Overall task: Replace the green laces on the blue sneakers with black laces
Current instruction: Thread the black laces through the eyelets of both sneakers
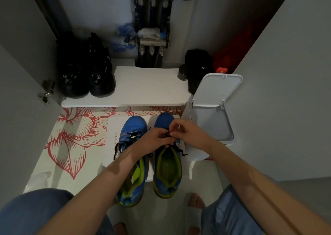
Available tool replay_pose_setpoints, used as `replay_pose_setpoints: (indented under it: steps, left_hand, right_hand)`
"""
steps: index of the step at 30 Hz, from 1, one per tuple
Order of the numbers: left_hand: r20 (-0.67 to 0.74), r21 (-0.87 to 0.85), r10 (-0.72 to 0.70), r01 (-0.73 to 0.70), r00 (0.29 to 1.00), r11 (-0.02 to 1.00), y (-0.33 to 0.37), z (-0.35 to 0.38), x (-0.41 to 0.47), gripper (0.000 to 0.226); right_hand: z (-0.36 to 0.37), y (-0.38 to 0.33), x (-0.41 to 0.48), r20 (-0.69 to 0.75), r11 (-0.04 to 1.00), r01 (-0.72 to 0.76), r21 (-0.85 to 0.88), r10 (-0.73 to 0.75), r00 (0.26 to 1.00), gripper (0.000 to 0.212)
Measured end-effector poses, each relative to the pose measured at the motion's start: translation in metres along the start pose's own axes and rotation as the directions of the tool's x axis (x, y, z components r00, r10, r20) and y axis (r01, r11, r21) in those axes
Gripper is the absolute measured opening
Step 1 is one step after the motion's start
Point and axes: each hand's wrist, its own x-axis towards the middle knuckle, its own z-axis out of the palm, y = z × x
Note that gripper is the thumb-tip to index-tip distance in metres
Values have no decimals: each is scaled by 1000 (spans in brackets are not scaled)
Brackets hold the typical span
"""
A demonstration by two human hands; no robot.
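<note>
Both the left hand (pixel 155 139) and right hand (pixel 188 133) pinch the black lace (pixel 168 134) beside a lid-up bin (pixel 208 124)

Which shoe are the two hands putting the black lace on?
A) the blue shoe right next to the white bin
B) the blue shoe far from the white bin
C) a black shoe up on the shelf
A: the left hand and the right hand both pinch the black lace over the blue sneaker that stands beside the white bin.
</note>
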Motion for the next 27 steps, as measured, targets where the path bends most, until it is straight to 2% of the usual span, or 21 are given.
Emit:
replay_pose_setpoints:
  steps: [7, 11, 15, 21, 22, 24, 27]
  left_hand:
    - [-45, -76, -13, 10, 999, 997, -3, 3, 1, 11]
    - [-27, -125, -15, 11, 1000, 992, -4, 2, 1, 15]
    - [17, -130, -29, 31, 999, 991, -2, -1, -1, 17]
    - [79, -125, -43, 53, 996, 991, 3, -3, -4, 23]
    - [87, -155, -42, 55, 995, 986, 2, -5, -5, 23]
    - [107, -324, -64, 96, 992, 941, 1, -7, -7, 22]
    - [122, -569, -115, 165, 986, 806, 0, -8, -10, 22]
  right_hand:
    - [3, -2, 3, -64, 998, 20, 67, -15, 998, 6]
    - [-6, 1, 2, 22, 996, -61, 66, 59, 998, 12]
    - [-11, 3, -1, 67, 999, -35, -15, 36, 997, 10]
    - [-15, 0, -4, 177, 1000, -7, -6, 8, 984, 2]
    - [-14, 0, -4, 180, 1000, -18, 7, 16, 984, 4]
    - [-12, 1, -4, 167, 995, -73, 67, 60, 984, 9]
    - [-7, 2, -2, 145, 965, -191, 178, 167, 975, 11]
